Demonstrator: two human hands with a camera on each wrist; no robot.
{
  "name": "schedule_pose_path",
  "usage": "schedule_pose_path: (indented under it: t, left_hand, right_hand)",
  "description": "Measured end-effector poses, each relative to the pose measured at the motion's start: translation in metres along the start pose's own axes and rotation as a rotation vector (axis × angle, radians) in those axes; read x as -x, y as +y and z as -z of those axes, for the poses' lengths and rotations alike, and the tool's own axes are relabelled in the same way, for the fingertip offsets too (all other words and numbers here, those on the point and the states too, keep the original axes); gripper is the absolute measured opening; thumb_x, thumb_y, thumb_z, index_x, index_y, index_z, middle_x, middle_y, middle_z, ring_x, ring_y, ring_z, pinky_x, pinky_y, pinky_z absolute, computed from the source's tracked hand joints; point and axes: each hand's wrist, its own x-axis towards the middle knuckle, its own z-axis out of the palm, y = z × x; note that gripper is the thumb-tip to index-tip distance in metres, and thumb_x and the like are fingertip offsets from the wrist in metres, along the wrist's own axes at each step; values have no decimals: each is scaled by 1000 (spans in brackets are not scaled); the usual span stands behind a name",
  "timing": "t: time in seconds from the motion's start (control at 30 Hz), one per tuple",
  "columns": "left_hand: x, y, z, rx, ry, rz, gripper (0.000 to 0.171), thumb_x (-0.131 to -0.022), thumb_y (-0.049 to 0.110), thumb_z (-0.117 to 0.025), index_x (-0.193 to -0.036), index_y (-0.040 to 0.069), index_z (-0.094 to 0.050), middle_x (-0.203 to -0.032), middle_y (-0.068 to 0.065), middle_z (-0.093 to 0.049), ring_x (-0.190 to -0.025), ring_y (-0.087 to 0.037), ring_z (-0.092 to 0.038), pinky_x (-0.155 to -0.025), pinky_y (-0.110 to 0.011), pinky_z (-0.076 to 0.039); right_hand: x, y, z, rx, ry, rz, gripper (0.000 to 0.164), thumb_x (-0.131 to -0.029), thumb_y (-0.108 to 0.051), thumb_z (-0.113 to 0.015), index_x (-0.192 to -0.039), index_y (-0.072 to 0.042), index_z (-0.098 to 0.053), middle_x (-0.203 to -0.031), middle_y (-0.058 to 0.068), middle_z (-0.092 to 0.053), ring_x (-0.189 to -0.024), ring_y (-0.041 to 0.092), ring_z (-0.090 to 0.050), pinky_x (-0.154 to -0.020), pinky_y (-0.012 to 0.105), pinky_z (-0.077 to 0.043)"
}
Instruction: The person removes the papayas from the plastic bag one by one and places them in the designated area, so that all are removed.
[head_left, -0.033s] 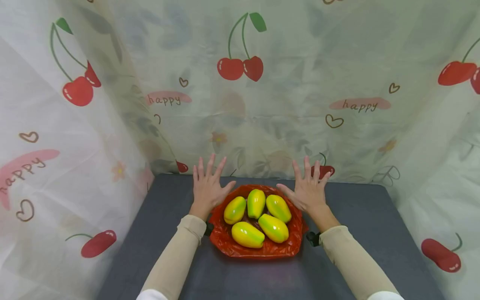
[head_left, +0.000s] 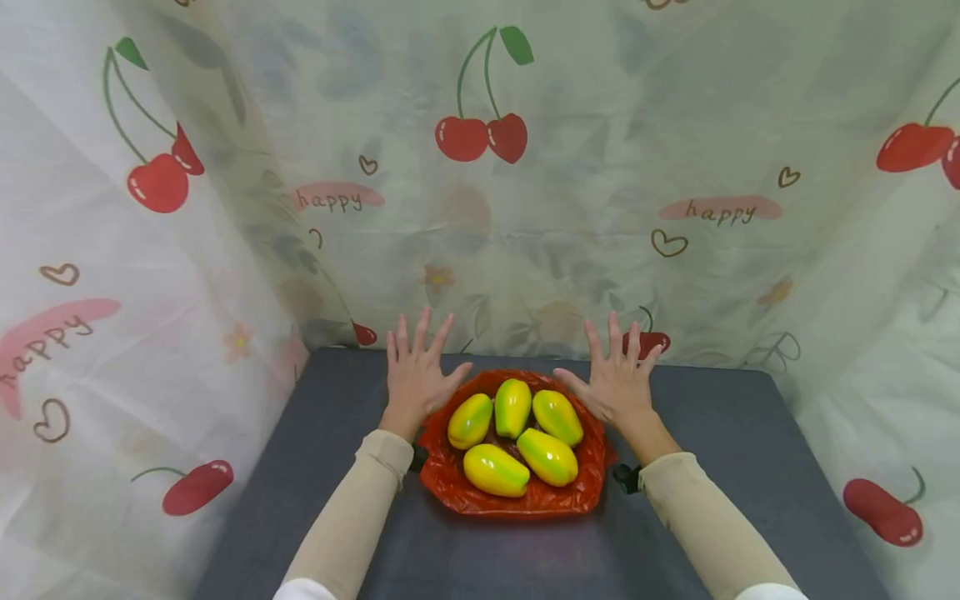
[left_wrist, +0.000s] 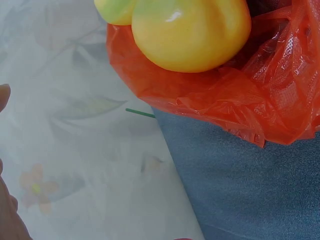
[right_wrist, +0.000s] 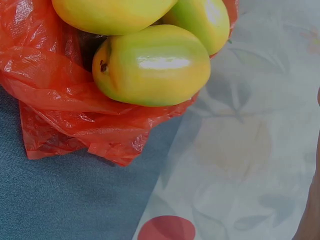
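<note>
Several glossy yellow-green papayas [head_left: 496, 470] lie in a ring inside a red plastic bag [head_left: 517, 505], whose crumpled edge is folded low around them. My left hand [head_left: 417, 382] is held at the bag's upper left, fingers spread and straight, thumb toward the fruit, holding nothing. On the other side, my right hand [head_left: 617, 385] mirrors it with spread fingers, also bare. In the left wrist view a papaya [left_wrist: 190, 35] bulges over the red film; only slivers of fingers show. The right wrist view has a papaya [right_wrist: 155, 67] with a dark stem scar nearest.
The bag stands on a dark grey-blue table [head_left: 315, 467]. Pale curtains [head_left: 570, 200] printed with cherries and the word "happy" hang behind the table and along both sides. A black strap [head_left: 626, 477] shows at the right wrist.
</note>
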Motion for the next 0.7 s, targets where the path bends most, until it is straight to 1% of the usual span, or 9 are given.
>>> schedule_pose_path:
  t: [0.17,0.37,0.47,0.57,0.7]
  left_hand:
    - [1,1,1,-10,-6,0,87,-92,76,-47,-163,45,-7,-175,1,2,-160,-39,12,-128,-64,-1]
    - [1,0,1,-15,-3,-2,88,-92,76,-47,-163,45,-7,-175,2,3,-160,-41,6,-128,-65,-1]
    - [3,-2,-1,-12,0,1,88,-91,77,-47,-163,45,-6,-175,2,3,-160,-42,6,-128,-65,-2]
    - [4,-3,-2,4,9,6,88,-92,77,-46,-163,45,-6,-175,2,2,-160,-42,6,-127,-65,-3]
    - [8,-7,-3,67,17,5,87,-92,73,-50,-163,43,-9,-175,0,0,-160,-43,4,-127,-67,-4]
  right_hand:
    - [0,0,-1,12,-3,-2,103,-89,-82,-42,-166,-29,1,-173,15,12,-156,51,15,-113,84,8]
    - [1,0,0,30,7,5,103,-89,-82,-43,-166,-28,0,-173,16,7,-156,52,11,-112,86,2]
    - [2,0,0,45,2,10,102,-89,-82,-43,-166,-28,0,-173,15,9,-157,52,10,-114,85,0]
    - [3,0,2,48,-15,15,103,-90,-81,-43,-166,-28,1,-173,14,14,-157,50,10,-115,83,3]
    - [5,0,3,54,-34,19,102,-91,-81,-42,-165,-29,3,-172,14,15,-157,49,11,-116,81,5]
